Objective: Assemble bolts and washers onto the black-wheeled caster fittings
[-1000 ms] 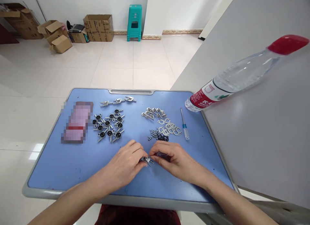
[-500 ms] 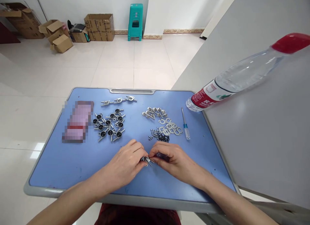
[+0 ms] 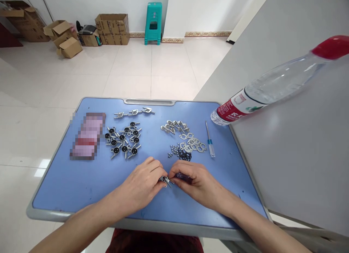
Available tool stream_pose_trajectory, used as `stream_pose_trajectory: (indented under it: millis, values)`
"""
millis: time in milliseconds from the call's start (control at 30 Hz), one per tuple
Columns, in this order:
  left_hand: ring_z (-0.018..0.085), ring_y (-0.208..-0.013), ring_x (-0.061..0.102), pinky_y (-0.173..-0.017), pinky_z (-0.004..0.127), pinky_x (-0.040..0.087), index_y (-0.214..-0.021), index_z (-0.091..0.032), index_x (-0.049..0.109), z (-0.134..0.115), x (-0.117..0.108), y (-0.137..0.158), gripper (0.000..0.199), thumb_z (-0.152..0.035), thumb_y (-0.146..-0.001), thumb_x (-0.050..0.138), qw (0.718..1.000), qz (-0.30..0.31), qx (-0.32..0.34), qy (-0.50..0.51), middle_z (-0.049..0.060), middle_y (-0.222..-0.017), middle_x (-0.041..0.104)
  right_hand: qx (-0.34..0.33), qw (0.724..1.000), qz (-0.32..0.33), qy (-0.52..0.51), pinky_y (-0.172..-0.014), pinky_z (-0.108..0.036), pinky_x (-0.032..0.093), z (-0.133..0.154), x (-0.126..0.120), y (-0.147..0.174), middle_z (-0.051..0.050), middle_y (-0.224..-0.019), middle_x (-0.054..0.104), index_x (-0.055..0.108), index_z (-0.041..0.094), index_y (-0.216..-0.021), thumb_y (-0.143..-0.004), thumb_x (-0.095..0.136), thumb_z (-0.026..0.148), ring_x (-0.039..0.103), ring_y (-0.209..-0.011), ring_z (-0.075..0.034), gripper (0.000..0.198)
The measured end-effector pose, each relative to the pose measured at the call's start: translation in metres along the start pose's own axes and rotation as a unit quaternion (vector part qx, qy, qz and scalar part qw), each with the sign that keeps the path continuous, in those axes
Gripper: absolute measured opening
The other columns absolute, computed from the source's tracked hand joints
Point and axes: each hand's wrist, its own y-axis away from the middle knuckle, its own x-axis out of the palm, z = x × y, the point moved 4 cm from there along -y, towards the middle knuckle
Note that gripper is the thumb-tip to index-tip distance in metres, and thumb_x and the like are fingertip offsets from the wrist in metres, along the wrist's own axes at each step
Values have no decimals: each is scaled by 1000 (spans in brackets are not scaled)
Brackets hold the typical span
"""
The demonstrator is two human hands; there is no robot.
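Observation:
Near the front of the blue table my left hand (image 3: 148,178) is closed, its thumb and fingers pinching a small metal valve body (image 3: 165,179) with thin pipe stubs pointing toward me. Right against it, my right hand (image 3: 195,176) has thumb and index finger pressed together at the valve's side. A see-through, dark purplish handle (image 3: 183,176), apparently a screwdriver's, lies inside the curled right fingers; its tip is hidden. Beyond the hands are small screws (image 3: 174,150), black rubber rings (image 3: 185,155), flat metal plates (image 3: 193,144) and metal levers (image 3: 174,126).
Several valve bodies with black round inserts (image 3: 122,137) lie at left; three more metal valves (image 3: 134,112) sit behind them. A blurred pink object (image 3: 87,136) is at far left. A clear-handled screwdriver (image 3: 209,140) and a tall water bottle (image 3: 253,93) are at right, beside a grey panel (image 3: 294,155).
Both hands keep the same grip on the valve body, with barely any movement. The whole view has shifted very slightly.

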Motion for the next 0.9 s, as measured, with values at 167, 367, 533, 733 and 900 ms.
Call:
stream_pose_trajectory:
  millis: [167, 367, 533, 733, 900]
  values:
    - [19, -87, 49, -74, 31, 45, -93, -14, 58, 0, 0, -1, 6, -10, -89, 61, 1000, 2, 0, 3, 3, -90, 59, -12, 1000, -6, 25, -57, -21, 40, 4, -1, 0, 0, -75, 62, 61, 19, -81, -84, 49, 4, 54, -64, -11, 19]
    - [19, -88, 49, -76, 32, 45, -95, -14, 58, 0, 1, 0, 8, -10, -89, 61, 1000, 3, -2, 3, 3, -91, 59, -5, 997, -28, 67, -55, -21, 40, 1, 4, 3, 0, -73, 64, 60, 19, -82, -89, 50, 10, 55, -62, -11, 15]
    - [19, -87, 49, -75, 31, 45, -92, -14, 57, 0, 1, -2, 6, -9, -89, 61, 1000, 2, -1, 4, 3, -89, 59, -65, 994, -37, 85, -55, -23, 41, 3, 7, 8, -3, -77, 64, 59, 18, -85, -90, 43, 9, 55, -62, -12, 19]
    - [19, -86, 50, -75, 31, 45, -93, -13, 58, -2, -1, -1, 7, -9, -89, 61, 1000, 0, 4, 2, 3, -89, 59, -10, 998, -35, 49, -56, -21, 42, 0, 5, 6, 0, -73, 65, 60, 19, -82, -87, 53, 9, 57, -63, -12, 14]
    - [19, -86, 49, -75, 31, 45, -93, -13, 58, -1, -1, -2, 6, -9, -89, 61, 1000, 0, 0, 7, 3, -90, 59, -47, 996, -44, 64, -58, -23, 43, 2, 8, 10, -3, -79, 65, 63, 18, -88, -90, 44, 8, 58, -65, -13, 21]
